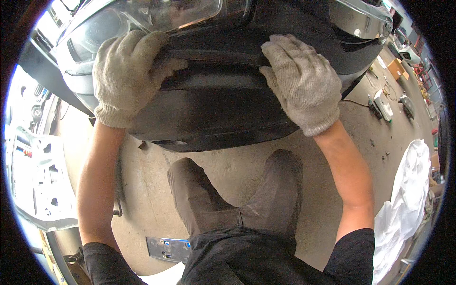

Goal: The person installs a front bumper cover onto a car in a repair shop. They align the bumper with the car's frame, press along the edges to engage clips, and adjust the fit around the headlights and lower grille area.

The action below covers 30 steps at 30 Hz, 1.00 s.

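A dark vehicle bumper cover lies before me, below a clear headlamp at the upper left. My left hand, in a knitted work glove, grips the bumper's raised ledge beside the lamp, thumb beneath and fingers above. My right hand, gloved alike, grips the same ledge farther right, its thumb also below the edge. A strip of the ledge shows between both hands. Some fingertips blend into the dark edge. A chrome-like trim piece sits at the upper right.
Crumpled white sheeting lies at the right. Tools and a white part are on the concrete floor, near a cardboard box. A white body panel stands at the left. A dark plate lies beside my legs.
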Motion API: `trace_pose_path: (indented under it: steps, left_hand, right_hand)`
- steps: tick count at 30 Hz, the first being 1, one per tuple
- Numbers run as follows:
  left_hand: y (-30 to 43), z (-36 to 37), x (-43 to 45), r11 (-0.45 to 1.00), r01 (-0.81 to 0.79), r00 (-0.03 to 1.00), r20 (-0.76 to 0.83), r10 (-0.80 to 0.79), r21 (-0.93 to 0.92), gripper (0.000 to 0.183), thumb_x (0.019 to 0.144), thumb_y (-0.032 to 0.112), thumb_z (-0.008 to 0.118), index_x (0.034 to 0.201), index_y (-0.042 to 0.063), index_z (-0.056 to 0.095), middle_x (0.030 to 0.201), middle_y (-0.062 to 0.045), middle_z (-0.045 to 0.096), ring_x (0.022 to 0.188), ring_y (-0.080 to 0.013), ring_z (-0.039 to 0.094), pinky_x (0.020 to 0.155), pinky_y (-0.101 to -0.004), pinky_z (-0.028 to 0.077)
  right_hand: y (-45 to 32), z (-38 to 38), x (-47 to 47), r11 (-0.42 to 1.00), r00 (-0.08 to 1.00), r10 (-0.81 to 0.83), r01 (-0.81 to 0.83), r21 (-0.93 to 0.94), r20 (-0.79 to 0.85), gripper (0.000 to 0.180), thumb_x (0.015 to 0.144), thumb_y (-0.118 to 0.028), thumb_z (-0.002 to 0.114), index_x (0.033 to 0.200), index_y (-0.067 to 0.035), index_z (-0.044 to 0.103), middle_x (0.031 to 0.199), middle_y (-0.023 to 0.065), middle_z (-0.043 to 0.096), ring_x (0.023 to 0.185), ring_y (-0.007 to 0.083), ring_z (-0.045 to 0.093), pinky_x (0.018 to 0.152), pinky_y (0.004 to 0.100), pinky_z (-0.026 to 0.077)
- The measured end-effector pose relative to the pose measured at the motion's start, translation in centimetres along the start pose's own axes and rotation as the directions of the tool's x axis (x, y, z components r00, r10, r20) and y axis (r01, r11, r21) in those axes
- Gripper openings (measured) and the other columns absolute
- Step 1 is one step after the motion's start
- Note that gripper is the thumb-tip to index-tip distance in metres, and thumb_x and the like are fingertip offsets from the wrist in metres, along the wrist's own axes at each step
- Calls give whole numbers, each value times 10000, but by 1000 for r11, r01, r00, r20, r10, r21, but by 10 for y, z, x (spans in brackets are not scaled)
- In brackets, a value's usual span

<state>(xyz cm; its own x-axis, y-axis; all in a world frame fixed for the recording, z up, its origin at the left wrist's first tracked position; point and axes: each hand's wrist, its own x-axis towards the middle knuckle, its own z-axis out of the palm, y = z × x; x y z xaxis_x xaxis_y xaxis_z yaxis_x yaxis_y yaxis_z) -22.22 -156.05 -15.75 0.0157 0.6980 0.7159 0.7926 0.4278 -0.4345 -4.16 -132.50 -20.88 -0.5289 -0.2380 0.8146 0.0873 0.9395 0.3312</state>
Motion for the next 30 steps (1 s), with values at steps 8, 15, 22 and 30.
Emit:
trace_pose_path:
  steps: [8, 15, 22, 30]
  left_hand:
    - [-9, 10, -10, 994, 41, 999, 5, -41, -105, 428, 798, 369, 786, 1094, 73, 699, 977, -132, 676, 914, -376, 657, 826, -459, 522]
    - [-12, 12, -14, 986, 61, 998, 28, -57, -156, 431, 793, 341, 792, 1105, 60, 696, 992, -135, 685, 928, -372, 662, 832, -461, 525]
    - [-13, 14, -13, 995, 8, 999, -37, -12, -103, 444, 771, 365, 802, 1079, 62, 700, 994, -127, 697, 929, -370, 659, 836, -460, 516]
    - [-6, 9, -8, 992, 16, 996, -90, -27, -123, 445, 718, 407, 824, 1004, 85, 712, 885, -94, 682, 846, -320, 670, 779, -416, 519]
  right_hand:
    - [17, -9, -3, 997, 998, -6, 2, 75, 64, 406, 831, -194, 754, 1215, -97, 662, 1218, 103, 684, 1131, 338, 640, 962, 448, 520]
    - [34, -10, -19, 998, 994, -48, 44, 48, 95, 504, 831, -206, 771, 1298, -99, 614, 1281, 134, 652, 1155, 374, 623, 964, 477, 513]
    - [37, -8, -22, 996, 995, -63, 58, 71, 77, 524, 848, -220, 771, 1331, -110, 604, 1286, 136, 660, 1163, 374, 630, 955, 471, 520]
    - [39, 2, -50, 983, 988, 128, -114, 146, -90, 403, 930, -130, 613, 1322, -42, 594, 1294, 191, 652, 1217, 419, 602, 1089, 538, 428]
